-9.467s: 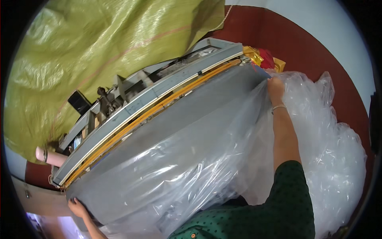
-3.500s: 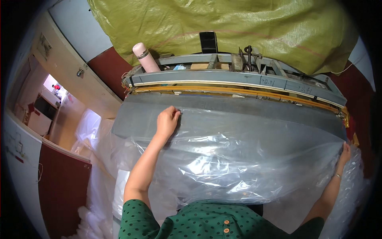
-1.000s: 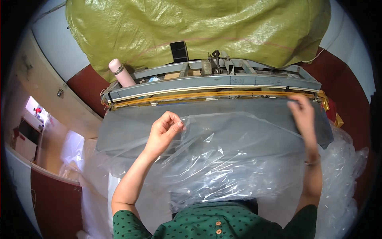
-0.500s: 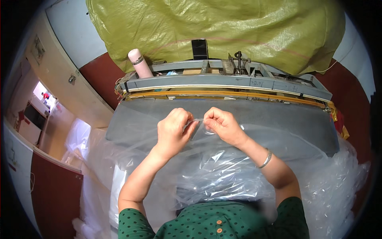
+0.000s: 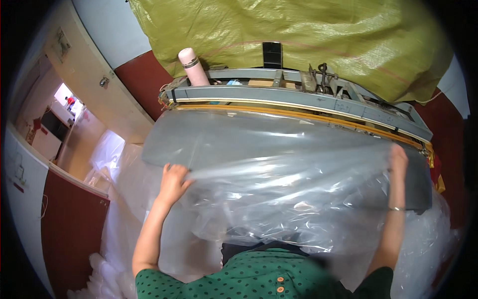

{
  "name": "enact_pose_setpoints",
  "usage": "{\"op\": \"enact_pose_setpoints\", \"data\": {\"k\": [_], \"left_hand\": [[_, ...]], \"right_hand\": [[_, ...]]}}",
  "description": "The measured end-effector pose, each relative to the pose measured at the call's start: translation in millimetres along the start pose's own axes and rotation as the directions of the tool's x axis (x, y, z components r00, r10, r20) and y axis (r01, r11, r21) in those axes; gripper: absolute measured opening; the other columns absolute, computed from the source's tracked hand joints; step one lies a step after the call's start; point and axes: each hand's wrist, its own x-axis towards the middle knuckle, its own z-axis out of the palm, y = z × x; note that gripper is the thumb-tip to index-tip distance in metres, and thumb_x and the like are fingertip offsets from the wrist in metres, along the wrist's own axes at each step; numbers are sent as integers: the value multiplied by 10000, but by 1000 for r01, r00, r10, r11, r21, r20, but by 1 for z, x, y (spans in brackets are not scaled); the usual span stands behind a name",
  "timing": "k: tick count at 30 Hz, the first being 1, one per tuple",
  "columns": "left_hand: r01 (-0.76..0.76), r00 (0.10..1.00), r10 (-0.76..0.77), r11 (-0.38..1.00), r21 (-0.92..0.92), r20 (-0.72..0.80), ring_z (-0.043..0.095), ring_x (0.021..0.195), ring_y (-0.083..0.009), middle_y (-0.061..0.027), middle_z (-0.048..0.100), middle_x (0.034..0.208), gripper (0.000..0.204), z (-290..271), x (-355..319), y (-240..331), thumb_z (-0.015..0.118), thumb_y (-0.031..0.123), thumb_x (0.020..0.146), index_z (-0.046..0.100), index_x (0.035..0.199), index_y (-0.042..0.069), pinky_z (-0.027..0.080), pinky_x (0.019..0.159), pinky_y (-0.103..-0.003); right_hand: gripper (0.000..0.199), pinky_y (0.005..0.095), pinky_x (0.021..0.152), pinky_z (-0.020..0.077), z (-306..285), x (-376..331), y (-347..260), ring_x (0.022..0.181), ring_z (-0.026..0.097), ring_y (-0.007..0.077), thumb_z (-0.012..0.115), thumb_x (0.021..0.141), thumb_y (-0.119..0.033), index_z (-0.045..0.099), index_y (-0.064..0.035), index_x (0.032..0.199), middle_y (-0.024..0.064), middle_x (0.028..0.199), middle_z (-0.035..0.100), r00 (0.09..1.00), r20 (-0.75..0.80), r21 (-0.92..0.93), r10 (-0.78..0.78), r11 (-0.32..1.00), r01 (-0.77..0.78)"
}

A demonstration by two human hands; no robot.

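Observation:
A large sheet of clear plastic film (image 5: 279, 179) stretches between my hands above a dark grey work surface (image 5: 184, 129). My left hand (image 5: 174, 182) is closed at the film's left part, thumb and fingers together where its folds gather. Out to the right, my right hand (image 5: 398, 159) grips the film's other end near the right side of the surface. Shiny creases run across the sheet from one hand to the other. Its near part hangs in crumpled folds close to my body.
Behind the surface runs a grey metal frame (image 5: 308, 95) with a yellow strip (image 5: 279, 110). A pink bottle (image 5: 194, 70) and a metal clamp (image 5: 322, 79) stand on it. A yellow-green tarp (image 5: 348, 35) hangs behind. More film (image 5: 423, 249) is heaped at right; a door (image 5: 99, 74) stands open at left.
My hands were close together at the middle, pinching the film. They have moved wide apart, left hand leftward and right hand far right, and the film is spread between them.

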Motion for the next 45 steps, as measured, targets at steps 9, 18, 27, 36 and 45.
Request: {"op": "enact_pose_setpoints", "data": {"k": [9,18,27,36,45], "left_hand": [[156,954,99,645,-748,283,562,990,-225,-98,604,1041,274,-10,35,40,588,176,835,579,1064,27,428,864,-310],[405,911,-413,895,-186,-5,249,1310,-318,-67,319,1412,521,95,133,-116,487,422,864,402,1322,187,191,1035,-527],[86,814,525,316,-945,250,612,820,-139,-84,627,983,287,-38,185,291,517,266,895,581,1042,28,478,717,-266],[-709,648,714,437,-553,-266,450,1168,-244,-170,443,1285,476,26,112,532,589,186,848,423,1241,-24,389,950,-343],[20,725,685,74,-997,66,537,929,-183,-70,596,913,382,17,89,509,637,174,829,463,1111,-16,427,822,-299]], "right_hand": [[240,384,615,436,-254,166,204,735,579,273,470,881,-231,595,-30,921,114,799,612,891,-453,-182,-37,982,-52],[224,396,703,469,-223,115,162,850,602,300,467,875,-242,640,-142,976,119,964,624,895,-287,-904,-343,407,-134],[307,441,673,418,-224,103,145,774,542,399,479,874,-339,545,-43,826,205,787,575,814,-399,-579,-422,805,134],[312,463,683,425,-222,100,133,820,543,419,481,867,-362,565,-62,861,217,836,590,832,-490,-455,-259,890,9],[338,456,683,416,-222,95,131,809,534,423,473,872,-371,557,-44,848,227,829,577,834,-467,-500,-294,866,25]]}}
